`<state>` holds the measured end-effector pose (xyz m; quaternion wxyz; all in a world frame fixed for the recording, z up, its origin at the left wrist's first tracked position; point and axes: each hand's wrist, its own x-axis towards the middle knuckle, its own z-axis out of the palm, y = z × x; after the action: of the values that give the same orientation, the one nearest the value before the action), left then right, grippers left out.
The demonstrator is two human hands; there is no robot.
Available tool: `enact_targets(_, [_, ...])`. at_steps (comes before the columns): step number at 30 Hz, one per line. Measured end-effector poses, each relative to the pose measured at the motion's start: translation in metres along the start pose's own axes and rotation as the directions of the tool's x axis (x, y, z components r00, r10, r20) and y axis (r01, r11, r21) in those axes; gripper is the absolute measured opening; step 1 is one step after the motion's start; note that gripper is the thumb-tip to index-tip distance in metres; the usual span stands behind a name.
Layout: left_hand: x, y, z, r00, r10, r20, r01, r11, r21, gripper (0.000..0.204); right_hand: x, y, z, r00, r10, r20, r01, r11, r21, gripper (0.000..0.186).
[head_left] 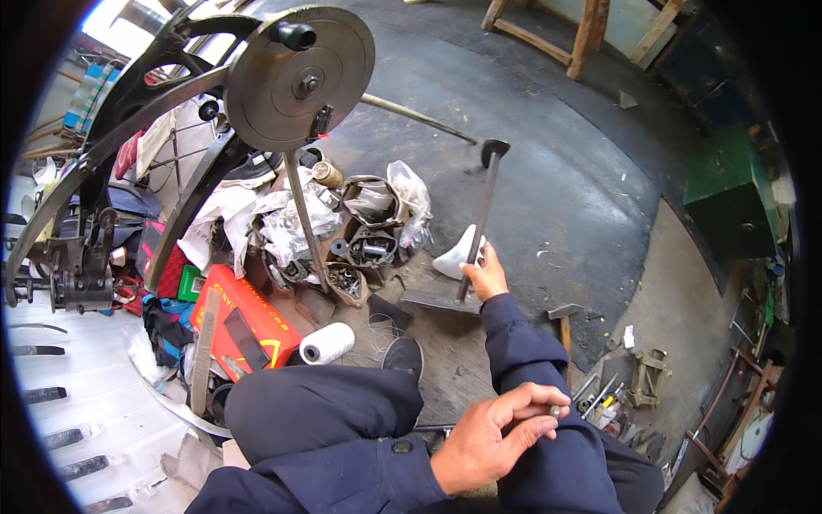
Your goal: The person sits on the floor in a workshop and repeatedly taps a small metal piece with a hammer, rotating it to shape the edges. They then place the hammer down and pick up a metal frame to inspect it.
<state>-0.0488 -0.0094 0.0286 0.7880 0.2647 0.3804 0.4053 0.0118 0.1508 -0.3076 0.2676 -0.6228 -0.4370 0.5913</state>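
Observation:
My right hand [486, 274] is closed around the lower part of the upright rod of an iron cobbler's stand [485, 201]. The stand has a small dark plate on top and a wide flat foot. A curved white piece [454, 254] lies against the rod by my fingers; whether they grip it too is unclear. Nearer to me, my left hand [497, 433] is above my right sleeve. Its thumb and forefinger pinch a small brownish thing [555, 411], too small to name.
A hand-cranked machine with a big metal wheel [300, 79] stands at left. Below it are bags of small parts [372, 201], a red box [248, 321] bearing a phone [247, 340], and a white thread spool [327, 343]. At right lie a hammer [565, 311] and hand tools [606, 398].

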Motion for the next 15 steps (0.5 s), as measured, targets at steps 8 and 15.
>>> enact_targets(8, [0.007, 0.005, 0.0, 0.996, -0.093, -0.012, 0.094, 0.994, 0.053, 0.029, 0.001, 0.015, -0.01, 0.995, 0.085, 0.052, -0.094, 0.97, 0.225, 0.038])
enact_targets(15, [0.009, -0.005, 0.017, 1.0, 0.005, -0.01, -0.003, 0.982, 0.191, 0.031, -0.112, 0.042, -0.048, 0.96, 0.18, -0.216, -0.098, 0.934, 0.343, 0.042])
